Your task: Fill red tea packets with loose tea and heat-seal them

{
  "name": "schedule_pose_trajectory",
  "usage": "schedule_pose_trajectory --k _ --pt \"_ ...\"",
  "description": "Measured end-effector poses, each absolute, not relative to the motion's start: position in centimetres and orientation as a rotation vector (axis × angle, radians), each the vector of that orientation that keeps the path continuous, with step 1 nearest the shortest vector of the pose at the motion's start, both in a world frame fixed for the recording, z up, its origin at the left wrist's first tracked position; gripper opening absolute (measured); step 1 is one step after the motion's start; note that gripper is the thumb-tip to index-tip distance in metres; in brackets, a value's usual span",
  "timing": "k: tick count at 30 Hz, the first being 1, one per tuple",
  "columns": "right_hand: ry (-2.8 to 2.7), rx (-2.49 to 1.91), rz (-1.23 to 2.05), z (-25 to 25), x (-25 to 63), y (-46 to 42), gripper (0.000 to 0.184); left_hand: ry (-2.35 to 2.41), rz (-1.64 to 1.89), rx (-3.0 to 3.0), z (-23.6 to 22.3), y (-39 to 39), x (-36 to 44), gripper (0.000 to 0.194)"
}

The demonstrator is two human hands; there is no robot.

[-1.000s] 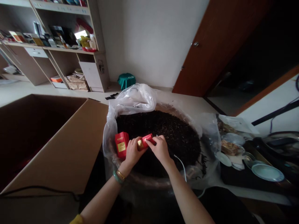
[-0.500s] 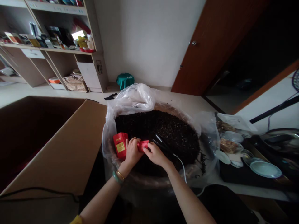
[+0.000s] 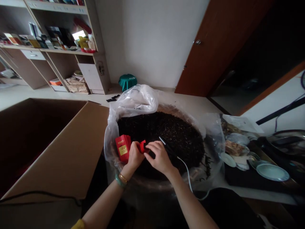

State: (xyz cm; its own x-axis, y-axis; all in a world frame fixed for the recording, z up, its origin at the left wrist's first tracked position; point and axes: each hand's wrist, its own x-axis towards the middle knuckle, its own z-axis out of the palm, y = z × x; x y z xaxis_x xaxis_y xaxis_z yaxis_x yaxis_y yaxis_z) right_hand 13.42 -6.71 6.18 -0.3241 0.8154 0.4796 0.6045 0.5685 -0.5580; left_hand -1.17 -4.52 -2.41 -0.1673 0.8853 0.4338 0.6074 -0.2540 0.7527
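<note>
So the left hand (image 3: 135,156) has its grip wrapped firmly around a small red packet (image 3: 142,145), which sits between the two hands, just above a big heap of dark dried leaves (image 3: 178,130). The right hand (image 3: 161,158) is right up at the end of the packet that pokes out, thumb and fingers a bit apart from each other. Honestly can't tell if its grip is pinching the edge or just resting against it. There's a dark spot at that end too, too small to say what it is.

Just beside the left hand there's a bunch of red packets (image 3: 123,148) with gold labels, stacked together at the near left side of the heap. The leaves are in a round basket lined with clear plastic sheeting (image 3: 111,127), bunched up at the far side. A slim black tool (image 3: 168,147) lies on the leaves, partly hidden behind the right hand, with a white cable (image 3: 187,170) running off it toward the near edge.

Left wrist wears a green bangle (image 3: 119,182) and a gold one. Big open cardboard box (image 3: 73,152) off to the left, pale dish (image 3: 273,172) over on the right, teal bundle (image 3: 128,82) by the wall.
</note>
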Motion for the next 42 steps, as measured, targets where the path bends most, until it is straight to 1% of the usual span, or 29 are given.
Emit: schedule_pose_trajectory --k 2,4,7,11,14,17,22,28,32,34,37,38,42 --pt "-2.148 -1.17 0.353 5.9 12.3 -6.5 0.012 1.647 1.372 1.884 -2.4 -4.7 -1.4 0.029" --pt "-2.191 -1.232 0.361 5.4 11.8 -6.2 0.007 1.625 1.372 1.933 -2.4 -4.8 -1.4 0.024" --pt "-2.189 -1.278 0.386 4.9 12.0 -5.6 0.015 1.648 1.403 1.947 -2.5 -4.7 -1.1 0.032" --pt "-2.101 -1.287 0.54 5.4 13.5 -5.3 0.011 1.604 1.388 1.98 -2.5 -4.4 -0.8 0.05" --pt "-1.998 -1.276 0.701 6.1 15.0 -5.4 0.009 1.627 1.363 1.953 -2.2 -4.4 -0.7 0.053" --pt "-1.935 -1.288 0.749 6.6 16.5 -5.5 0.009 1.656 1.352 1.917 -1.9 -4.4 -0.7 0.051" --pt "-1.92 -1.279 0.669 7.2 17.3 -5.9 0.01 1.649 1.339 1.917 -1.6 -4.4 -0.8 0.047" --pt "-1.898 -1.178 0.616 7.6 17.1 -6.0 0.008 1.661 1.32 1.924 -1.5 -4.4 -0.9 0.049" --pt "-1.877 -1.273 0.403 7.0 17.4 -6.0 0.013 1.641 1.366 1.891 -1.7 -4.4 -0.9 0.048" --pt "-1.937 -1.252 0.325 6.8 16.8 -6.4 0.015 1.613 1.394 1.881 -1.9 -4.4 -1.0 0.049" --pt "-2.131 -1.223 0.316 6.7 14.7 -7.2 0.026 1.577 1.425 1.867 -2.4 -4.5 -1.1 0.051" --pt "-2.196 -1.265 0.32 6.7 13.9 -7.4 0.027 1.559 1.423 1.87 -2.5 -4.5 -1.2 0.051" --pt "-2.335 -1.522 0.314 5.8 11.5 -6.9 0.016 1.49 1.389 1.876 -2.4 -4.6 -1.3 0.046"
